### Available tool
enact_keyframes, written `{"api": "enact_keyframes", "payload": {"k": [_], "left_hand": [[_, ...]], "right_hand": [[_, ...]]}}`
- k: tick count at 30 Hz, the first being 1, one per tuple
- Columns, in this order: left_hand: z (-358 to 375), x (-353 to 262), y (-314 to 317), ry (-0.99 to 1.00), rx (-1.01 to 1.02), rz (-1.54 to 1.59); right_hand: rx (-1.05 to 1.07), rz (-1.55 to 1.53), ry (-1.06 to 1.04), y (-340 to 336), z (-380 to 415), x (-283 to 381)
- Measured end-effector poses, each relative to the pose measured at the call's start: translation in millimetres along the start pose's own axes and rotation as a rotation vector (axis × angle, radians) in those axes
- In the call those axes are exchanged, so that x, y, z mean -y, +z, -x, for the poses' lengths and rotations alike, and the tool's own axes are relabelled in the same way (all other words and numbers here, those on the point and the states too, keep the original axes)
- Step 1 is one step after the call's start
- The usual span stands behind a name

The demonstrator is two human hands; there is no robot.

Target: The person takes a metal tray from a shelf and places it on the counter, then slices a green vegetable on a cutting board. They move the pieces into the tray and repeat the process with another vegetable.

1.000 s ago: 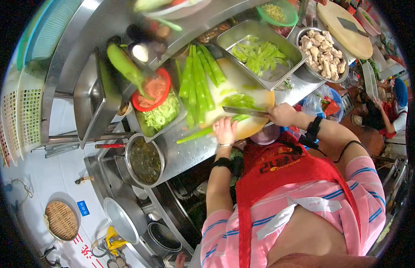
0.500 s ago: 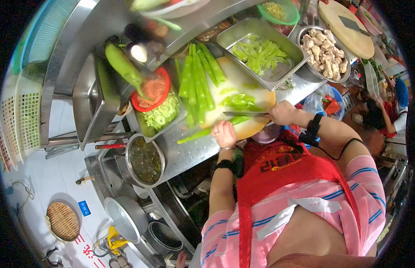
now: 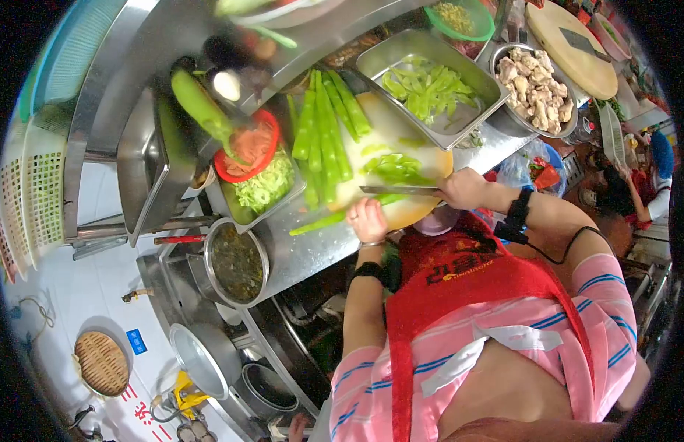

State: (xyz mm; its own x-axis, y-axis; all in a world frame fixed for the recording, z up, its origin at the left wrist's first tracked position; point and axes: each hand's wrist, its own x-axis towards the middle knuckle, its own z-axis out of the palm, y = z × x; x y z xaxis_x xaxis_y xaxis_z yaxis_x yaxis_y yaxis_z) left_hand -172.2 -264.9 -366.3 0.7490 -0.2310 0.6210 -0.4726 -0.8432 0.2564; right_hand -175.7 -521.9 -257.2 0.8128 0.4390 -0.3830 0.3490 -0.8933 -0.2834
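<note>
My right hand [image 3: 463,188] grips the handle of a cleaver [image 3: 398,190], its blade lying across a round pale cutting board [image 3: 401,132]. My left hand [image 3: 368,219] presses down on a long green vegetable stalk [image 3: 323,222] that runs under the blade at the board's near edge. Cut green slices [image 3: 395,168] are piled just beyond the blade. Several whole green stalks [image 3: 323,132] lie side by side on the left part of the board.
A steel tray of green slices [image 3: 429,85] and a bowl of pale chunks [image 3: 533,85] stand behind the board. To the left are a tray of shredded greens [image 3: 265,188], a red dish [image 3: 248,147] and a pot of dark greens [image 3: 237,264]. Another person [image 3: 640,184] works at far right.
The cleaver has shifted slightly left along the stalk, and my left hand has slid back a little with it. The pile of slices has grown slightly.
</note>
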Motion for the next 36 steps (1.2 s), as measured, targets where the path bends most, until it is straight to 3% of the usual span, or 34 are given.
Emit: {"api": "enact_keyframes", "payload": {"k": [9, 12, 15, 19, 24, 27, 31, 36], "left_hand": [[1.5, 1.7, 2.8, -0.011, 0.003, 0.007], [3.9, 0.5, 2.6, -0.002, -0.017, -0.004], [-1.3, 2.1, 2.8, 0.011, -0.027, -0.004], [2.2, 2.0, 3.3, -0.009, -0.007, 0.011], [-1.0, 5.2, 1.8, -0.005, 0.000, -0.020], [-5.6, 14.2, -12.3, -0.019, 0.200, -0.072], [-5.6, 27.7, -15.5, -0.049, 0.277, -0.035], [-12.8, -5.7, -1.2, -0.004, 0.318, 0.031]], "right_hand": [[-0.032, 0.038, -0.035, -10.8, 0.8, -0.5], [0.028, 0.106, -0.021, 24.5, -14.9, -2.3], [-0.129, 0.062, -0.070, 20.8, -14.6, -1.7], [-0.036, 0.081, -0.064, 9.2, -10.1, -2.7], [-0.139, 0.018, -0.019, 25.1, -20.5, 9.2], [-0.039, 0.022, -0.003, 18.0, -20.6, -2.3], [0.007, -0.040, 0.092, 4.7, -9.5, -13.2], [-0.037, -0.019, 0.075, 12.9, -4.8, -8.1]]}}
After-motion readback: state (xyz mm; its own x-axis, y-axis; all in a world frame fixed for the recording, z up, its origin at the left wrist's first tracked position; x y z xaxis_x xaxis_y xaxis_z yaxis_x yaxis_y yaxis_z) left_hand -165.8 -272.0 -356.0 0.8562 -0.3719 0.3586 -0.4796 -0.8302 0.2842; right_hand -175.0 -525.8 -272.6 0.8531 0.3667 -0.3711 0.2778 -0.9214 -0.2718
